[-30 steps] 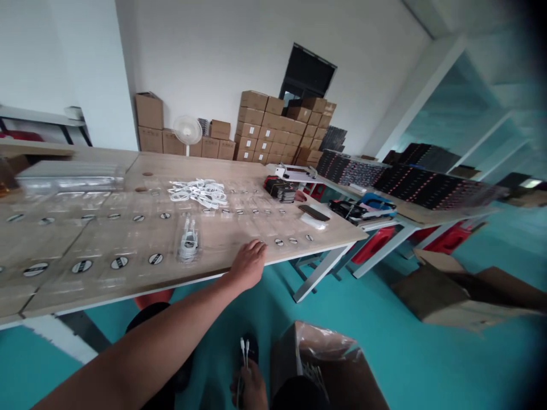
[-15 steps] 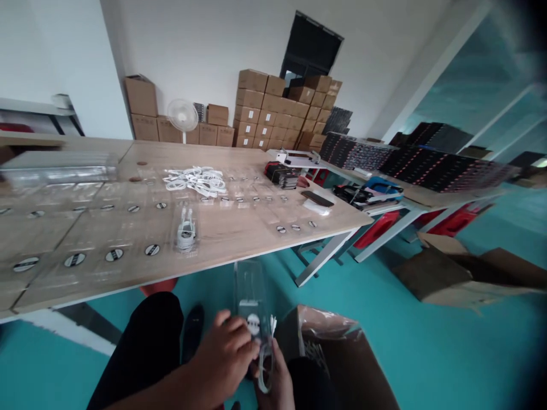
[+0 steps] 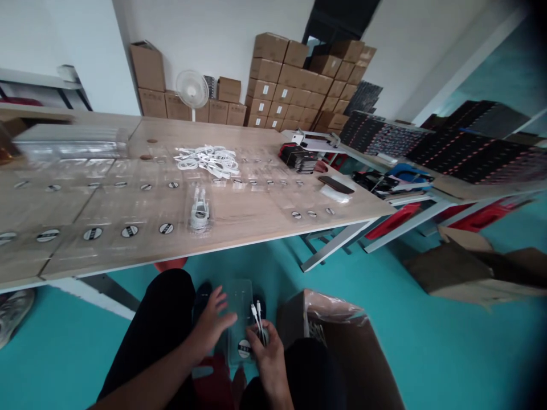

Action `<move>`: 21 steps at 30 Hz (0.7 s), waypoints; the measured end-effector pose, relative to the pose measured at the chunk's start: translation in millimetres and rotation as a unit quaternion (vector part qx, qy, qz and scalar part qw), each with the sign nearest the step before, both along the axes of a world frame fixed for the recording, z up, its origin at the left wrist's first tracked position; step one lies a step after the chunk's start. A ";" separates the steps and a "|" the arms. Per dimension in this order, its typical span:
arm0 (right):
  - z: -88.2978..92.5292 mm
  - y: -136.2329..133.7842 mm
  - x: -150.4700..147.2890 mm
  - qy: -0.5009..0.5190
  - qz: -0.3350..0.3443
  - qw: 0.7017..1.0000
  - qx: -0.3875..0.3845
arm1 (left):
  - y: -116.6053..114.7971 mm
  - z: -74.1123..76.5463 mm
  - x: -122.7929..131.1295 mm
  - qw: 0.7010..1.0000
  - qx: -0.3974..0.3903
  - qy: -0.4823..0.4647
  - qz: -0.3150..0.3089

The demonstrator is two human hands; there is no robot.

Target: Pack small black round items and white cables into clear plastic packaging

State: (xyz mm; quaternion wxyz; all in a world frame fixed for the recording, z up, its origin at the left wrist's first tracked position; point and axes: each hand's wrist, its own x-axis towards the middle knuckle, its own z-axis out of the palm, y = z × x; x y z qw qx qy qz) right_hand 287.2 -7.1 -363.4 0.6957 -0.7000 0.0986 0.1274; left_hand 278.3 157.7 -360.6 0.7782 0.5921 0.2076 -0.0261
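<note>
Outward, slightly leftward, cable plugs (image 3: 254, 315)

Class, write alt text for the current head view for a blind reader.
A person's right hand holds a white cable by a clear rectangular plastic tray, left hand open nearby. A heap of white cables lies on a pale wooden table.

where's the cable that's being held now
In the head view, the cable is low near the middle, in the right hand, with a clear case to its left and a carton to its right.
</note>
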 end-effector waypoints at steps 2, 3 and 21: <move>-5.2 1.5 -0.6 -0.003 0.010 1.000 -0.025 | 1.4 -13.4 12.1 0.984 -0.159 0.075 -0.017; -8.9 1.3 -0.3 -0.006 0.006 0.999 -0.039 | 2.4 -19.7 15.5 0.974 -0.208 0.087 -0.022; -4.3 -2.3 1.4 0.101 -0.022 0.992 0.078 | -0.5 -45.4 9.9 0.998 -0.059 -0.010 -0.017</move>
